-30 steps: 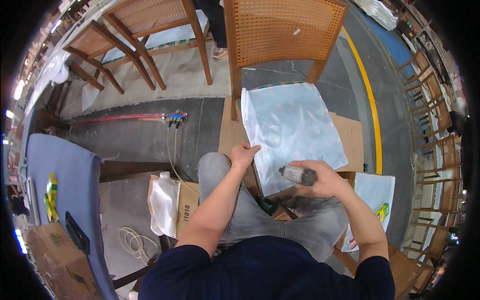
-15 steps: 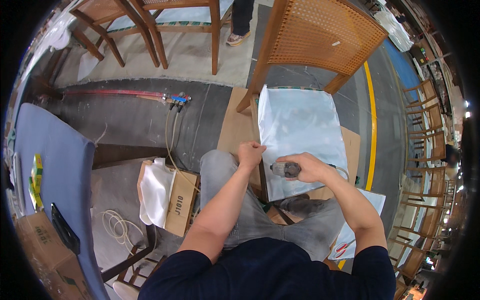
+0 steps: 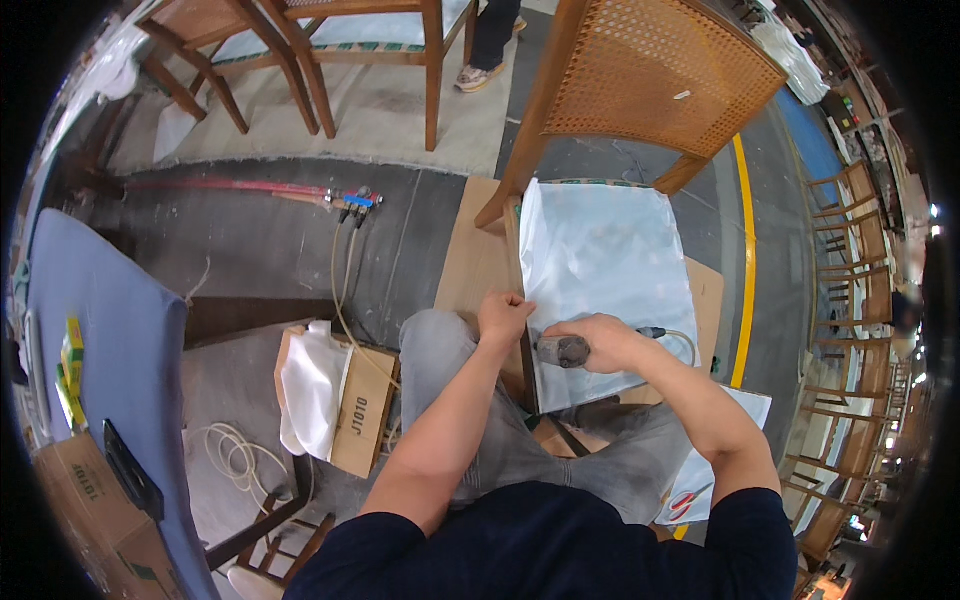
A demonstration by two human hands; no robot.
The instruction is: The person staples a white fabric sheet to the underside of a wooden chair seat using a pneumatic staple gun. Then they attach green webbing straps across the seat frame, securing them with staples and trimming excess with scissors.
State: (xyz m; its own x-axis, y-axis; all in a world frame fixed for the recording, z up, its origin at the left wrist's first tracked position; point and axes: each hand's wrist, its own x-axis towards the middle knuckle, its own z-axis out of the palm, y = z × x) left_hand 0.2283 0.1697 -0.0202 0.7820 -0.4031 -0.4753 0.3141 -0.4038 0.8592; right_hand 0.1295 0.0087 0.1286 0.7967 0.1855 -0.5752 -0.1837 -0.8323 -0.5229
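left hand (image 3: 503,318) plus right hand (image 3: 607,343): two hands | held tool (image 3: 563,350): one | close cane-backed chair (image 3: 665,75): one | upper-left chairs (image 3: 433,80): two | right-edge chairs (image 3: 860,237): several, too crowded to count | scissors (image 3: 688,504): one pair | yellow floor line (image 3: 750,260): one

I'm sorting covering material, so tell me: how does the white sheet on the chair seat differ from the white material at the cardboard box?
The white sheet is spread over the seat of the chair, mostly flat with some wrinkles; the white material lies bunched at the cardboard box.
The left hand is at the white sheet's left edge; neither hand touches the white material.
Both are white and look thin and pliable.
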